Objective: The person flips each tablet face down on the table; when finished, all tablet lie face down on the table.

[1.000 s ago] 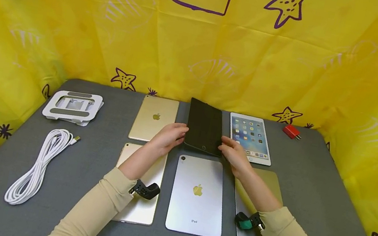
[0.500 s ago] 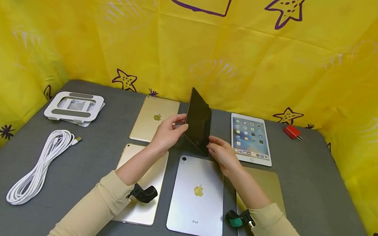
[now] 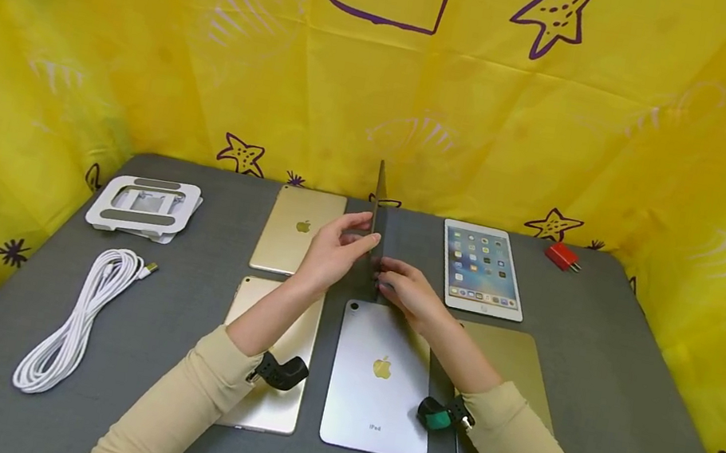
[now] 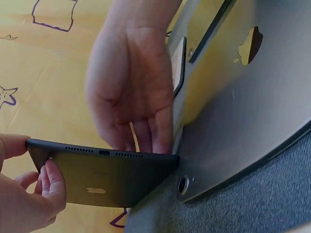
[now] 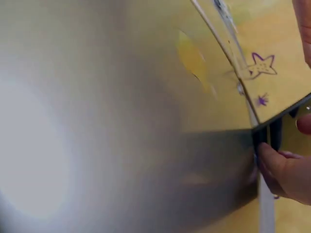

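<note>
A thin dark tablet (image 3: 381, 183) stands on its long edge at the back centre. My left hand (image 3: 331, 252) pinches its raised edge between thumb and fingers. Low on the tablet, my right hand (image 3: 411, 292) grips the edge near the table with thumb and fingers. In the left wrist view, the tablet's dark back (image 4: 109, 177) shows an Apple logo, a port and speaker holes. The right hand's fingers (image 4: 142, 136) partly disappear behind it there. A silver iPad (image 3: 379, 391) lies face down just in front of both hands.
Gold tablets (image 3: 300, 224) lie at left, partly under the left arm, and another (image 3: 515, 355) under the right. A white tablet (image 3: 483, 268) shows its lit screen. Around them are a red plug (image 3: 562, 256), a coiled white cable (image 3: 71, 329) and a white stand (image 3: 144, 206).
The dark tablet has turned from a low tilt to upright on its edge. My right hand has moved left with its lower edge, while the left hand has risen slightly.
</note>
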Action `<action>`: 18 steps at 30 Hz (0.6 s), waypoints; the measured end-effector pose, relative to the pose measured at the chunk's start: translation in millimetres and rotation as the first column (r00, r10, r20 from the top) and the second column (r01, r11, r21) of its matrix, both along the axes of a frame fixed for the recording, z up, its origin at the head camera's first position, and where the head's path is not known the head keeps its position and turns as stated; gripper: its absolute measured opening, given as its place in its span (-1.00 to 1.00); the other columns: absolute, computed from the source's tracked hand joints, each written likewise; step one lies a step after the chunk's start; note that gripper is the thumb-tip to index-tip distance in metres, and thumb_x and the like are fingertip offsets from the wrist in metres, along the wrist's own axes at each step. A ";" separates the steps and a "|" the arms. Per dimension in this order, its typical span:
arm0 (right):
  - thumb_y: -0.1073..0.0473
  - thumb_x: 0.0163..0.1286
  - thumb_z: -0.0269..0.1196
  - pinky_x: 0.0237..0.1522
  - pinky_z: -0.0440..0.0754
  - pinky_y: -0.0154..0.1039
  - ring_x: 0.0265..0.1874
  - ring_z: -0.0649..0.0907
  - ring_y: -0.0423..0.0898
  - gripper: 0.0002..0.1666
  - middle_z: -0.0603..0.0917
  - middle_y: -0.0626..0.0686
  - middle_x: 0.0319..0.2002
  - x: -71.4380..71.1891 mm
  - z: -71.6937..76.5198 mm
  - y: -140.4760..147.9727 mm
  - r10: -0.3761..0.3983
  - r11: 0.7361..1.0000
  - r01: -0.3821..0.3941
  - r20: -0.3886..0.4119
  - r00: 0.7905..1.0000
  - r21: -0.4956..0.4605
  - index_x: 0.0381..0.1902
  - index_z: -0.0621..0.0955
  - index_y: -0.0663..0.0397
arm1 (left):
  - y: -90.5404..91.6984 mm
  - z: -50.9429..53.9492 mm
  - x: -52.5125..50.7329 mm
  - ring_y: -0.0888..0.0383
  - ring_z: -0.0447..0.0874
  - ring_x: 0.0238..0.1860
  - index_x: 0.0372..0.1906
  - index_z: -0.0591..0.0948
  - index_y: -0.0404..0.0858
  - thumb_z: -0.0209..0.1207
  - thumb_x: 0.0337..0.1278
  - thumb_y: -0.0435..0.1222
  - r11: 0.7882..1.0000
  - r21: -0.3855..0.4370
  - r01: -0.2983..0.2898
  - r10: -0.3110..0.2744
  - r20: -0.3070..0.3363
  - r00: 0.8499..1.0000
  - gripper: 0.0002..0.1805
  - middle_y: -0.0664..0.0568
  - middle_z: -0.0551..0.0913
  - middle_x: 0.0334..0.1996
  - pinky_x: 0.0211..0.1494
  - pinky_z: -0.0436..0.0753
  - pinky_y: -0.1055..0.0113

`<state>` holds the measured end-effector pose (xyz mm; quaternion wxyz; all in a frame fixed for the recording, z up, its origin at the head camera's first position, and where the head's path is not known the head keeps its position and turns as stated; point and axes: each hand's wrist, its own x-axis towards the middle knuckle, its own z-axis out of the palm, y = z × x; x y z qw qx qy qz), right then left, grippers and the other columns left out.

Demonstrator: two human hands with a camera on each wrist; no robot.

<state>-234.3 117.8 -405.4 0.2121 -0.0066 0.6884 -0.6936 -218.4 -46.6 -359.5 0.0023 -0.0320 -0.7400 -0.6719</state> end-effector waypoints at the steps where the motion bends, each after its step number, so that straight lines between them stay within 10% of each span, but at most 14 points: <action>1: 0.35 0.48 -0.04 0.34 0.30 -0.08 0.35 0.34 0.12 -0.42 0.27 0.29 0.40 -1.1 1.5 0.4 -0.002 1.000 0.002 -0.013 1.000 0.009 0.42 0.23 0.40 | 1.1 0.1 -0.2 -0.04 0.50 0.08 0.32 0.46 -0.26 0.23 0.27 -0.24 1.000 -0.005 0.001 -0.001 -0.002 1.000 -0.47 -0.10 0.53 0.17 0.13 0.54 0.15; 18: 0.24 0.48 0.11 0.24 0.44 0.02 0.15 0.52 0.07 -0.55 0.48 0.17 0.24 -8.9 42.1 4.1 -0.139 0.983 0.121 -0.132 0.981 -0.139 0.28 0.47 0.25 | 12.1 0.3 -2.6 -0.03 0.53 0.04 0.30 0.47 -0.24 0.17 0.31 -0.29 1.000 0.026 0.009 -0.008 -0.017 1.000 -0.53 -0.11 0.52 0.14 0.02 0.54 0.21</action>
